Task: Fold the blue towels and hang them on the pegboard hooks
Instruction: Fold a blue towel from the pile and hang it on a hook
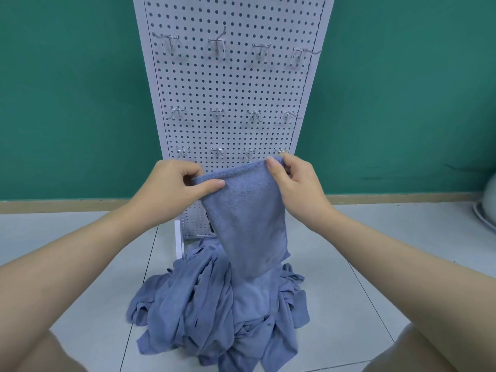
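A blue towel (249,210) hangs folded lengthwise in front of the white pegboard (233,84). My left hand (171,183) pinches its upper left corner between thumb and fingers. My right hand (295,178) pinches the upper right corner, close to a hook (280,151) in the bottom row. The towel's lower end reaches down onto a heap of crumpled blue towels (214,304) on the floor at the pegboard's foot. Three rows of metal hooks stick out of the board, all bare.
The pegboard stands on a white foot (178,242) against a green wall (75,103). Grey floor tiles (107,277) lie around the heap. A pale round object (487,208) shows at the right edge. My knees fill both bottom corners.
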`<action>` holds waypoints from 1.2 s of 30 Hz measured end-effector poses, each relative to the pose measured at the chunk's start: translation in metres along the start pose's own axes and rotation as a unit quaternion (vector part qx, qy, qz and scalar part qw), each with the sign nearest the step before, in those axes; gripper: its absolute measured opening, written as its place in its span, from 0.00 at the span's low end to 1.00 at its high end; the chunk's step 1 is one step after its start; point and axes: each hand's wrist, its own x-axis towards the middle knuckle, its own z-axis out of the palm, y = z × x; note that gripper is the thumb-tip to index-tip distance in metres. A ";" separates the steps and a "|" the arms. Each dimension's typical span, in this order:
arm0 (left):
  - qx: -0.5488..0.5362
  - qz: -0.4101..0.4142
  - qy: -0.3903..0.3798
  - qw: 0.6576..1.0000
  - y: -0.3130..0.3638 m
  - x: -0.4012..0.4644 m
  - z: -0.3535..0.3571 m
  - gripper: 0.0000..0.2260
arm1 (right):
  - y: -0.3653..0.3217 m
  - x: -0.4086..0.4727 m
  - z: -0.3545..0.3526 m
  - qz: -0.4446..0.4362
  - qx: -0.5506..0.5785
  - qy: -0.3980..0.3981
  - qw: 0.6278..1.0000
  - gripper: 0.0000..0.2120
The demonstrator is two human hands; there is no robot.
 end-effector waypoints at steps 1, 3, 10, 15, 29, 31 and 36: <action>0.008 0.004 -0.007 1.000 -0.003 0.001 -0.001 0.23 | 0.002 0.000 -0.002 0.002 0.003 0.000 1.000 0.21; 0.029 0.014 -0.034 0.999 -0.008 0.002 -0.004 0.23 | 0.004 0.000 -0.005 0.006 0.015 0.002 1.000 0.23; -0.084 0.107 -0.047 0.990 0.008 0.000 -0.002 0.15 | 0.006 0.003 -0.012 0.092 0.097 0.042 0.990 0.27; -0.122 0.057 -0.070 0.988 0.014 0.001 0.000 0.18 | 0.009 0.006 -0.018 0.146 0.161 0.037 0.975 0.26; -0.446 -0.249 -0.139 0.848 0.017 -0.011 0.045 0.19 | -0.011 -0.002 0.004 0.122 0.184 0.052 0.974 0.24; -0.417 -0.243 -0.119 0.868 0.022 -0.013 0.051 0.16 | -0.009 -0.002 0.005 0.113 0.153 0.074 0.979 0.23; -0.413 -0.204 -0.036 0.887 0.031 -0.006 0.048 0.13 | -0.010 0.004 -0.001 0.178 0.208 0.036 0.961 0.31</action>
